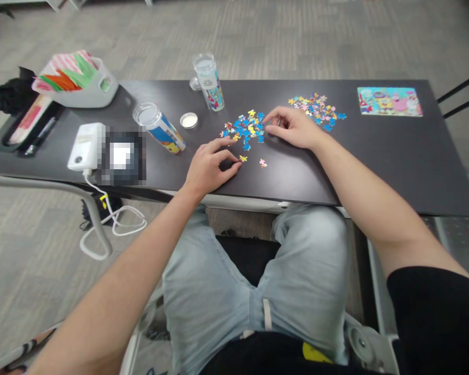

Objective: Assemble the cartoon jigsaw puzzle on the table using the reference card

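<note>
Here, puzzle pieces [242, 126] at mixed angles

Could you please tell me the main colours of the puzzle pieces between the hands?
The puzzle pieces are mainly blue and yellow, as the head view shows.

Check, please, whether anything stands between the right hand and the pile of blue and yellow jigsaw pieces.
Nothing visible does: the right hand is at the right edge of the pile of blue and yellow jigsaw pieces, though contact is unclear. The farther clear cylindrical canister stands beyond the pile, off that path.
</note>
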{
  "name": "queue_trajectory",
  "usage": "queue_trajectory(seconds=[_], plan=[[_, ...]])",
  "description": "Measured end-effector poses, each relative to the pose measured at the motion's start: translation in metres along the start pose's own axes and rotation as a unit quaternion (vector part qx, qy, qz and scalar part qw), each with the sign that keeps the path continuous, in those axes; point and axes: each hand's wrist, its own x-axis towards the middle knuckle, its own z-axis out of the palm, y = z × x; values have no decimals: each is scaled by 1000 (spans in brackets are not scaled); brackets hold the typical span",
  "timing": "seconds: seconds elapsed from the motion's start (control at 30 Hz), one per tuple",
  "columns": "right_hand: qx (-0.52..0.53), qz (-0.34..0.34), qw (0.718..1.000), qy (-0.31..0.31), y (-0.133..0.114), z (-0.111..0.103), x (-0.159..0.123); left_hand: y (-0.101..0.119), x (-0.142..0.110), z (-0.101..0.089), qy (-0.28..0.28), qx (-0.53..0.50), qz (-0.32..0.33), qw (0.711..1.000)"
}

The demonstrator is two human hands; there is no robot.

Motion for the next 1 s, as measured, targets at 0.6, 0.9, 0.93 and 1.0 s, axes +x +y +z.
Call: queue_trajectory(seconds=[0.6, 0.9, 0.93, 1.0], plan=[[-41, -117, 978, -170, -40, -3, -16, 0, 0, 4, 7, 28, 38, 999], [-56, -106, 974, -190, -45, 4, -15, -5, 3, 7, 17, 27, 51, 998], [-53, -108, 974, -190, -45, 4, -15, -5, 2, 8, 17, 24, 53, 998], [-40, -111, 975, -191, -45, 4, -15, -6, 2, 8, 20, 17, 56, 998]])
